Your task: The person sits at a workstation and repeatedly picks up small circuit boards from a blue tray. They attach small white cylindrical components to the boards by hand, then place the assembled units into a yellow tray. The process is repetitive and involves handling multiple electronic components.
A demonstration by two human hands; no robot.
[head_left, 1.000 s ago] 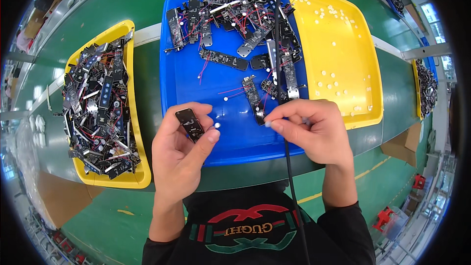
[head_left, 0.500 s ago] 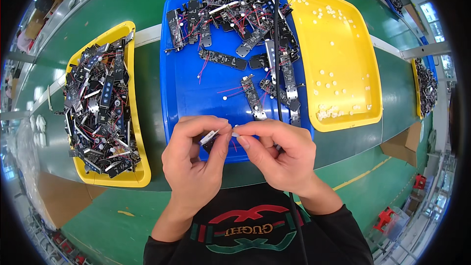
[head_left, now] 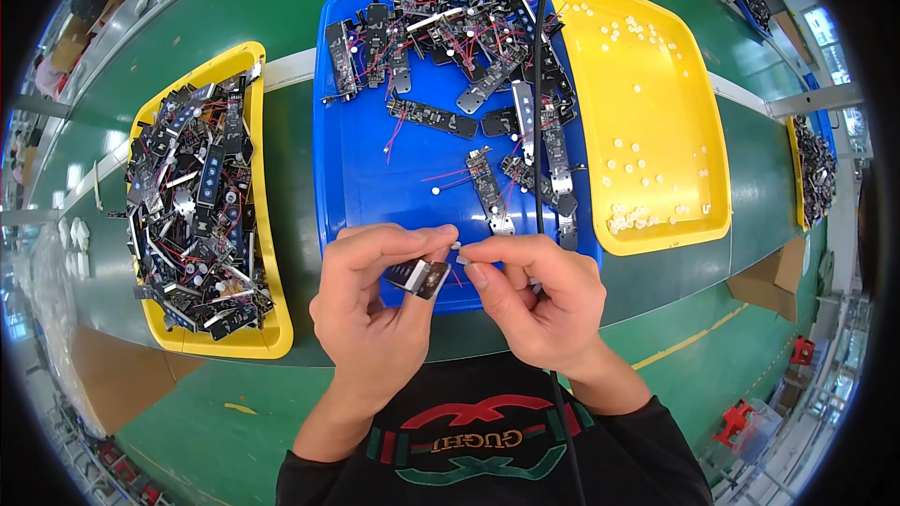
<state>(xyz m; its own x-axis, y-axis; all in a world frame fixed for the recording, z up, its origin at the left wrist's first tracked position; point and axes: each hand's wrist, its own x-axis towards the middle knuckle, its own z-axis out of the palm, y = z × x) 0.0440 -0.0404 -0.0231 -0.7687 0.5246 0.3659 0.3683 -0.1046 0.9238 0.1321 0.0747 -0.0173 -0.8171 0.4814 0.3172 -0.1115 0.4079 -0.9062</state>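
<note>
My left hand [head_left: 370,309] is closed around a small black circuit board [head_left: 429,279] with a pale strip across it. Pinched between the thumb and forefinger of my right hand [head_left: 548,305] is a tiny white piece [head_left: 463,260]. Both hands nearly meet at the fingertips, above the near edge of a blue tray [head_left: 361,169]. A small white tip shows by my left forefinger; whether it touches the piece in my right hand is too small to tell. In the blue tray lie many similar boards [head_left: 433,119] with red wires, mostly heaped at the far side.
To the right is a yellow tray [head_left: 661,131] with scattered small white discs [head_left: 633,215]. A second yellow tray [head_left: 270,281] on the left is piled with boards [head_left: 202,197]. A black cable [head_left: 539,84] hangs across the view. Cardboard boxes [head_left: 771,276] stand beyond the green table.
The board in my left hand has turned, so more of its face shows. My fingertips have drawn slightly apart. The whole view has shifted a little.
</note>
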